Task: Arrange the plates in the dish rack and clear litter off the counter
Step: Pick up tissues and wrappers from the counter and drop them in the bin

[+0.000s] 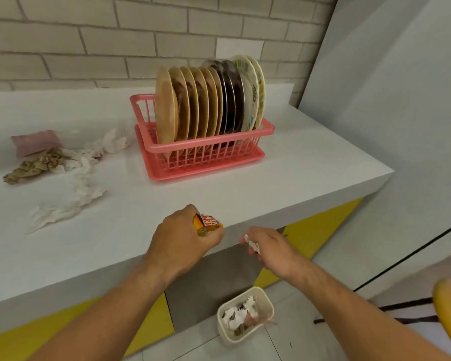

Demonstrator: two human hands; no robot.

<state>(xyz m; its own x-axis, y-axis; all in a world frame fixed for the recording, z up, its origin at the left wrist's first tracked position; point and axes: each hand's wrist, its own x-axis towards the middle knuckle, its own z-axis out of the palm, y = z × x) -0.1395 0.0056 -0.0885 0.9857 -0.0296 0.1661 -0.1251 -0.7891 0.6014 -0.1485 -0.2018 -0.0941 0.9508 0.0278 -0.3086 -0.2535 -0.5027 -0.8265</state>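
Where litter (44, 162) lies, counter (245, 191) is white.

Pale brick wall (89, 35), tiled floor (284, 345)

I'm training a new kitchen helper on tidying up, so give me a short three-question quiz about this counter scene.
1. True or false: the pink dish rack stands empty.
2. What does the left hand grip? A) a plate B) an orange snack wrapper C) a sponge
3. Fill in: the right hand pinches a white tissue scrap just past the counter edge; on the floor below stands a cream ____ that already holds litter.

Key: 1 false, plates fill it, standing on edge; 2 B; 3 bin.
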